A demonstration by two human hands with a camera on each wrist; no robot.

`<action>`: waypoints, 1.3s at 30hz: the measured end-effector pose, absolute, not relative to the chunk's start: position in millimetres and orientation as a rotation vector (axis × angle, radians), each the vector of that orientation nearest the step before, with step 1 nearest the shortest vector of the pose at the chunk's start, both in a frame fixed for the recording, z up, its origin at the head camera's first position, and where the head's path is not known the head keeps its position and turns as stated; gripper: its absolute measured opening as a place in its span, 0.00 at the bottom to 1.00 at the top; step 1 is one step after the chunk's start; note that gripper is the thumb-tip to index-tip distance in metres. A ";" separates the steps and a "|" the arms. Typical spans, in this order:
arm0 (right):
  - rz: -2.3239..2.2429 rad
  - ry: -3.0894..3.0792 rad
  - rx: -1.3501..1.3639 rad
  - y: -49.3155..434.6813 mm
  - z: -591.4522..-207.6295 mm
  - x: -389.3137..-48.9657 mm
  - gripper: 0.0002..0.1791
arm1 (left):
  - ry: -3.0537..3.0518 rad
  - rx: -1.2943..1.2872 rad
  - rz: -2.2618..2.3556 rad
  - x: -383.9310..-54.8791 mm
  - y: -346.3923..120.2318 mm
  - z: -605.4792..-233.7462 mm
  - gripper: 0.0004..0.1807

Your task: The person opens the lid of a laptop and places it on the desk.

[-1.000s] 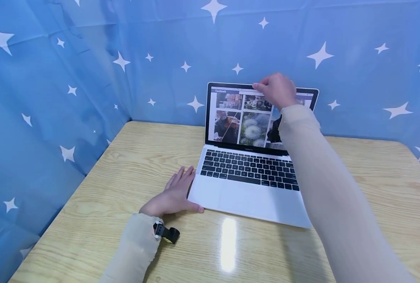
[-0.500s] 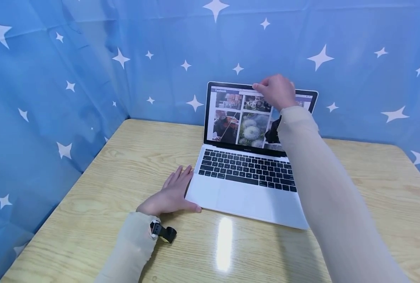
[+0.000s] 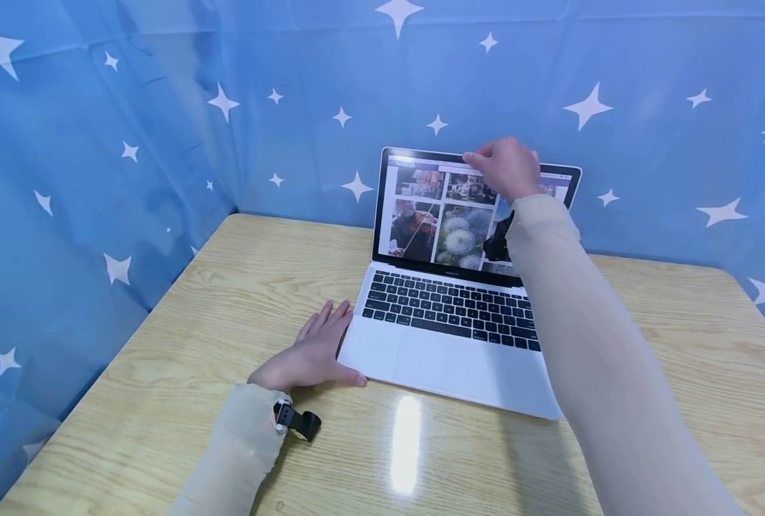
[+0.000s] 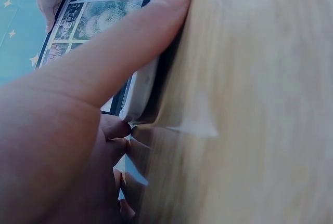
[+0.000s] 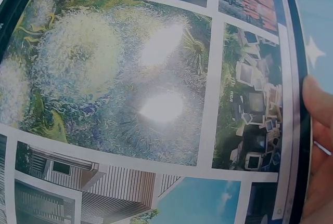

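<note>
A silver laptop (image 3: 440,358) with black keys lies unfolded on the wooden table, its screen (image 3: 460,236) raised and showing a page of photos. In the head view my right hand (image 3: 508,168) pinches the screen's top edge, thumb on the front side and the other fingers behind it, mostly hidden. My left hand (image 3: 311,355) rests at the laptop's front left corner, thumb along the front edge and spread fingers by the left side. From the left wrist, the thumb (image 4: 130,42) appears straight against the laptop's edge. My right forearm covers the laptop's right part.
A blue curtain (image 3: 305,57) with white stars hangs close behind the screen and along the left side. Wooden table top (image 3: 183,344) surrounds the laptop. A black device (image 3: 301,423) is strapped to my left wrist, over the sleeve.
Both hands keep their places on the laptop. A bright reflection now shows at the screen's upper left corner. The head view has shifted slightly.
</note>
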State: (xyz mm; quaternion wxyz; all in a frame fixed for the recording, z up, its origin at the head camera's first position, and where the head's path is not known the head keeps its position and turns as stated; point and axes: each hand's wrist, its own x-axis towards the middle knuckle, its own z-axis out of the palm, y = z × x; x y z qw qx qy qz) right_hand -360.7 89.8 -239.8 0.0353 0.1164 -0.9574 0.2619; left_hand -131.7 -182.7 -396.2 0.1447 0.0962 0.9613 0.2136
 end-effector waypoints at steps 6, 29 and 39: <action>0.809 -2.947 0.340 95.9 -241.6 -358.7 0.29 | 2.758 0.309 0.646 -130.5 -179.7 -396.2 0.66; 0.910 -2.769 0.474 116.9 -254.9 -333.0 0.29 | 2.759 0.310 0.677 -144.0 -171.4 -404.4 0.67; 0.523 -2.717 0.604 125.4 -262.2 -322.2 0.25 | 2.748 0.306 0.687 -143.7 -172.7 -404.0 0.66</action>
